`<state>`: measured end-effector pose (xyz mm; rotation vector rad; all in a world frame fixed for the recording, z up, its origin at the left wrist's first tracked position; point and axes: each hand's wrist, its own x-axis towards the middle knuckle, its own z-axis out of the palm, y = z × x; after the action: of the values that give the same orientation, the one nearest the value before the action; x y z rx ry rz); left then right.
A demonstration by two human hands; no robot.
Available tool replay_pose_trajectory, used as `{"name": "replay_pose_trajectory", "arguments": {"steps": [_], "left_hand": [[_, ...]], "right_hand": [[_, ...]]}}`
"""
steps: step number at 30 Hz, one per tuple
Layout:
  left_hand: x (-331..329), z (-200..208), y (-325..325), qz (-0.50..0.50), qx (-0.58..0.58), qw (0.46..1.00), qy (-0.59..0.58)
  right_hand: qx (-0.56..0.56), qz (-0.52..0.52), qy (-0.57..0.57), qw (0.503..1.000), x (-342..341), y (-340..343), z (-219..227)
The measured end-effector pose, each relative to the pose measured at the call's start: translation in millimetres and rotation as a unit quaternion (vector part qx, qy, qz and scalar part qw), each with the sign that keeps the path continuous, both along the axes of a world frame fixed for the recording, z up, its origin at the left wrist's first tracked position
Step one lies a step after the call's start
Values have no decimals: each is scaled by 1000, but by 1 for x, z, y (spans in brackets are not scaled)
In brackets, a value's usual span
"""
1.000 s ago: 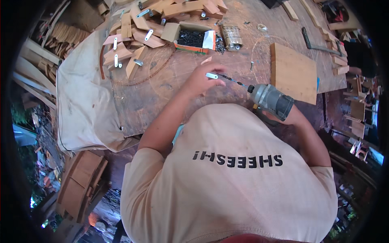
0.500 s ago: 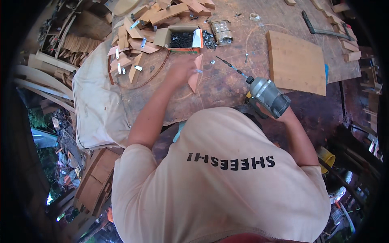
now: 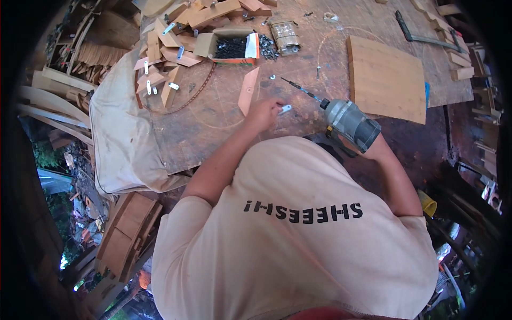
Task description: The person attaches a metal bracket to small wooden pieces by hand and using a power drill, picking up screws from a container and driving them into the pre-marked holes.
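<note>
My left hand (image 3: 262, 115) is closed, its fingertips pinching a small silver metal plate (image 3: 286, 109) with a hole in it, low over the near part of the workbench (image 3: 213, 120). Just beyond that hand lies a slanted-end wood piece (image 3: 248, 92), untouched. My right hand (image 3: 368, 151) wraps round the grip of a grey cordless drill (image 3: 349, 124); the drill itself covers most of the fingers. Its long thin bit (image 3: 300, 89) points to the far left above the bench. A small metal bit (image 3: 272, 77) rests near the bit's tip.
An open carton (image 3: 234, 60) of dark screws stands at the back, beside a taped package (image 3: 285, 37). Cut wood pieces (image 3: 213, 13), some with metal plates, are heaped at the far left. A wide board (image 3: 386, 80) and a dark clamp (image 3: 426, 40) lie to the right.
My left hand has left the wood piece and come nearer and to the right with the metal plate. The wood piece now lies free. The drill has hardly moved.
</note>
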<state>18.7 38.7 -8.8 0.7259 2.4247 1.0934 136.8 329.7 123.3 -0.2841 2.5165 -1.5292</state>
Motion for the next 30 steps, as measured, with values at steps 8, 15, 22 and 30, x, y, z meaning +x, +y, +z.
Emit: {"name": "replay_pose_trajectory", "arguments": {"steps": [8, 15, 22, 30], "left_hand": [[1, 4, -18, 58, 7, 993, 99], [18, 18, -1, 67, 120, 975, 173], [30, 9, -2, 10, 119, 978, 173], [41, -2, -9, 8, 138, 977, 161]], "right_hand": [[36, 11, -57, 998, 11, 1, 1], [24, 34, -88, 995, 9, -8, 3], [74, 70, -135, 986, 1, -20, 8], [87, 102, -125, 983, -4, -31, 10]]}}
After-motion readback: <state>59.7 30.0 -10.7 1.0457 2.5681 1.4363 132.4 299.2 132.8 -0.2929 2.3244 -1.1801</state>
